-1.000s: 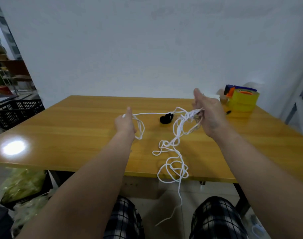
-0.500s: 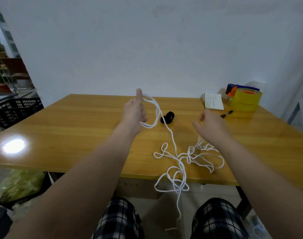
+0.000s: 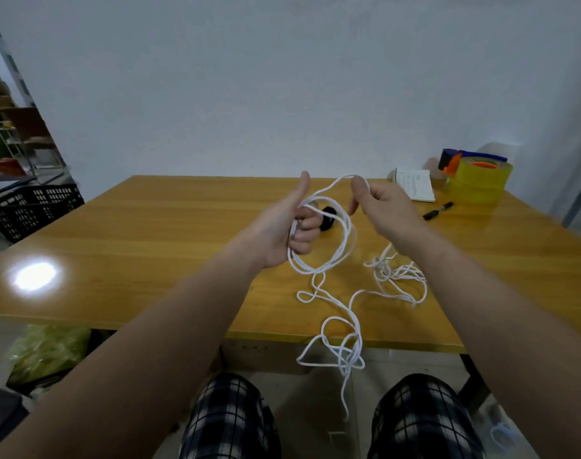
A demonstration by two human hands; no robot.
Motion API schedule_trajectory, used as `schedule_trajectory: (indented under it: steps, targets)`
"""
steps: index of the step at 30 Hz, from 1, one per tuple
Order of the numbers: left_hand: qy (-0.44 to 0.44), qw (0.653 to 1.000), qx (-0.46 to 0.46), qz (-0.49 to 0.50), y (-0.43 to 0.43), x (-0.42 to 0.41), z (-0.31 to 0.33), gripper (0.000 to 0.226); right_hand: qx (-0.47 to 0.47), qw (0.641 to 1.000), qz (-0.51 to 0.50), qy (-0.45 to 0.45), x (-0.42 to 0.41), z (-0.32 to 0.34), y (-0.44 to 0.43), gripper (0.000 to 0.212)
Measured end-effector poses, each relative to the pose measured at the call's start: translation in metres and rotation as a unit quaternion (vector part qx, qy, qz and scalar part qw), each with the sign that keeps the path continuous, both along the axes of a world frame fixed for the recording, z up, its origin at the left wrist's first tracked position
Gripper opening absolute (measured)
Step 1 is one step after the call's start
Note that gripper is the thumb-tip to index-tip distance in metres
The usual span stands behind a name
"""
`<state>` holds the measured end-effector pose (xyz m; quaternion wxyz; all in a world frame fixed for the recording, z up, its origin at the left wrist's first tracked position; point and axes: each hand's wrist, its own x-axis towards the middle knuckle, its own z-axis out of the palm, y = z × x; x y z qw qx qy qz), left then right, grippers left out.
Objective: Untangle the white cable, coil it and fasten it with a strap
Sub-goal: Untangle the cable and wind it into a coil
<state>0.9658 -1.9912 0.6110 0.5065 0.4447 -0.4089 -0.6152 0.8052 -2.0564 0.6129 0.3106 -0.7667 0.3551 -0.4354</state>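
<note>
Head view looks down on a wide wooden bench [image 3: 150, 253], honey-yellow and glossy, with a bright glare patch near its left side. Off its left end stands a black plastic crate [image 3: 34, 207] with slotted walls; what it holds cannot be made out.

The white cable [image 3: 348, 241] is thin, round and limp. A few turns of it form an oval coil that hangs roughly upright from the left hand [image 3: 282, 233], which has its thumb raised and its fingers curled round the turns. From the top of the coil one strand arches over to the right hand [image 3: 385, 210], which pinches it between thumb and forefinger; its other fingers are loosely bent. Both hands are held above the bench. Below the coil the slack lies in loose loops on the wood, with a small knotted tangle beneath the right wrist. The run then heads toward the person, drops over the near edge in more loops and hangs between the knees, its free end pointing down.

At the far right corner sits a stack of translucent yellow tape rolls [image 3: 477, 183] with a blue and orange dispenser [image 3: 454, 160] behind them. Beside them lies a white notepad [image 3: 415, 188]. The black strap [image 3: 329, 220], a small rolled band, rests on the bench behind the coil. A black pen [image 3: 436, 212] lies near the notepad.
</note>
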Motion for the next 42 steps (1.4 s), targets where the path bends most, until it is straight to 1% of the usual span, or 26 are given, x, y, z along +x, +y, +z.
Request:
schedule_trajectory:
  steps: [2, 3, 5, 7, 8, 10, 12, 15, 17, 19, 20, 23, 25, 27, 29, 30, 32, 35, 38, 39, 40, 42]
  targets:
    - [0.059, 0.998, -0.035, -0.005, 0.002, -0.007, 0.005, 0.053, 0.046, 0.997, 0.022, 0.058, 0.001, -0.002, 0.000, 0.057]
    - [0.079, 0.996, -0.048, -0.004, 0.002, -0.008, 0.009, 0.052, 0.051, 0.995, 0.029, 0.077, 0.001, -0.006, -0.003, 0.058]
    - [0.128, 0.990, -0.064, -0.004, 0.001, -0.009, 0.017, 0.049, 0.033, 0.994, 0.023, 0.104, 0.001, -0.015, -0.009, 0.057]
    - [0.172, 0.981, -0.074, 0.047, -0.002, -0.005, 0.021, 0.051, 0.008, 0.991, 0.012, 0.132, -0.001, -0.024, -0.014, 0.056]
    - [0.187, 0.975, -0.080, 0.085, -0.004, -0.003, 0.021, 0.047, 0.002, 0.990, 0.013, 0.138, -0.003, -0.027, -0.015, 0.053]
    - [0.211, 0.966, -0.081, 0.124, -0.006, 0.002, 0.018, 0.038, 0.006, 0.991, 0.031, 0.129, -0.004, -0.034, -0.016, 0.046]
    - [0.242, 0.959, -0.063, 0.132, -0.008, 0.003, 0.014, 0.030, 0.011, 0.991, 0.055, 0.118, -0.003, -0.039, -0.015, 0.042]
    - [0.269, 0.949, -0.052, 0.157, -0.011, 0.002, 0.009, 0.024, 0.035, 0.994, 0.075, 0.072, 0.001, -0.043, -0.009, 0.032]
    - [0.262, 0.948, -0.074, 0.167, -0.011, 0.000, 0.007, 0.020, 0.053, 0.995, 0.078, 0.046, 0.003, -0.043, -0.006, 0.024]
    - [0.262, 0.951, -0.091, 0.137, -0.010, -0.003, 0.006, 0.017, 0.049, 0.995, 0.079, 0.040, 0.004, -0.043, -0.005, 0.021]
    - [0.261, 0.953, -0.096, 0.120, -0.010, -0.004, 0.006, 0.020, 0.044, 0.995, 0.076, 0.042, 0.006, -0.043, -0.005, 0.020]
    - [0.266, 0.954, -0.104, 0.097, -0.014, -0.001, 0.006, 0.035, 0.045, 0.993, 0.068, 0.084, 0.009, -0.046, -0.008, 0.018]
    - [0.264, 0.953, -0.119, 0.094, -0.017, 0.007, 0.008, 0.035, 0.058, 0.987, 0.086, 0.126, 0.006, -0.049, -0.008, 0.019]
    - [0.236, 0.954, -0.136, 0.124, -0.021, 0.017, 0.010, 0.033, 0.084, 0.981, 0.109, 0.134, 0.001, -0.051, -0.007, 0.019]
    - [0.189, 0.956, -0.121, 0.191, -0.026, 0.030, 0.007, 0.034, 0.100, 0.981, 0.114, 0.121, -0.003, -0.051, -0.007, 0.017]
    - [0.169, 0.955, -0.108, 0.219, -0.029, 0.035, 0.003, 0.034, 0.093, 0.981, 0.109, 0.128, -0.004, -0.050, -0.008, 0.017]
    - [0.142, 0.952, -0.086, 0.256, -0.033, 0.040, -0.003, 0.032, 0.060, 0.977, 0.104, 0.174, -0.006, -0.048, -0.010, 0.019]
    - [0.129, 0.940, -0.064, 0.309, -0.035, 0.038, -0.004, 0.027, 0.026, 0.965, 0.089, 0.244, -0.010, -0.046, -0.014, 0.025]
    - [0.067, 0.919, -0.099, 0.374, -0.036, 0.040, -0.005, 0.023, 0.011, 0.958, 0.042, 0.283, -0.017, -0.044, -0.017, 0.025]
    - [0.049, 0.918, -0.109, 0.379, -0.036, 0.040, -0.008, 0.022, -0.019, 0.955, 0.031, 0.293, -0.017, -0.042, -0.016, 0.024]
    - [0.033, 0.921, -0.108, 0.372, -0.035, 0.039, -0.011, 0.020, -0.072, 0.949, 0.025, 0.306, -0.016, -0.039, -0.015, 0.023]
    - [0.020, 0.943, -0.090, 0.319, -0.032, 0.032, -0.018, 0.018, -0.191, 0.924, 0.031, 0.329, -0.010, -0.033, -0.010, 0.022]
